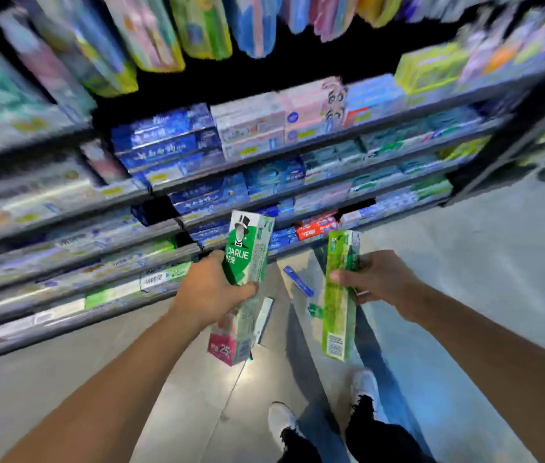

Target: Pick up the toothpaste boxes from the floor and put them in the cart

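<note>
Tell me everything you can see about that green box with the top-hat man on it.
The long green-and-white cardboard toothpaste box shows a top-hatted figure and the word DARLIE on its upper front, small print down its side, and a pink-red panel reading 25 at its lower end. It stands nearly upright, leaning slightly right, above the floor before the shelves. The left hand grips its middle, fingers curled round the right edge. Nothing else visibly touches it.
</note>
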Available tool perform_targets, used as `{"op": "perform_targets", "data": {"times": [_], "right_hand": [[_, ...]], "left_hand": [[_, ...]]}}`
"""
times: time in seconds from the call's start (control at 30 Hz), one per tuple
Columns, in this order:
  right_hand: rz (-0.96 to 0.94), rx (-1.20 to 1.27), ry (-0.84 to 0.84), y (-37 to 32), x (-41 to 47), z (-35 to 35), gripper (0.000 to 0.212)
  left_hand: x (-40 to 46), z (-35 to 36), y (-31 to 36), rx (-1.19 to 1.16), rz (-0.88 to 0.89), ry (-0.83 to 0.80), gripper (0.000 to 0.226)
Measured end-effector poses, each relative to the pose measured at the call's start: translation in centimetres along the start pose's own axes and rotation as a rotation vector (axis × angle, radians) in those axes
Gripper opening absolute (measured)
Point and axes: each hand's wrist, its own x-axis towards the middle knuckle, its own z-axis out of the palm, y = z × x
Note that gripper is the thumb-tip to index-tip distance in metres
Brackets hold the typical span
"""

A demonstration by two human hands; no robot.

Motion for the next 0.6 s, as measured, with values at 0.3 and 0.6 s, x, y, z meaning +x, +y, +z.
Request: {"op": "perform_targets", "data": {"times": [0.3,0.6], "right_hand": [[-0.065,0.27,0.186,-2.4,-11.4,-13.1,0.036],[-0.087,0.257,0.398,2.2,-17.2,-33.5,0.03]], "left_hand": [[-3.0,-1.1,16.5,0.123,0.215,-0.116,0.046],[-3.9,7.3,37.5,0.073,0.408,-0.244,0.049]]}}
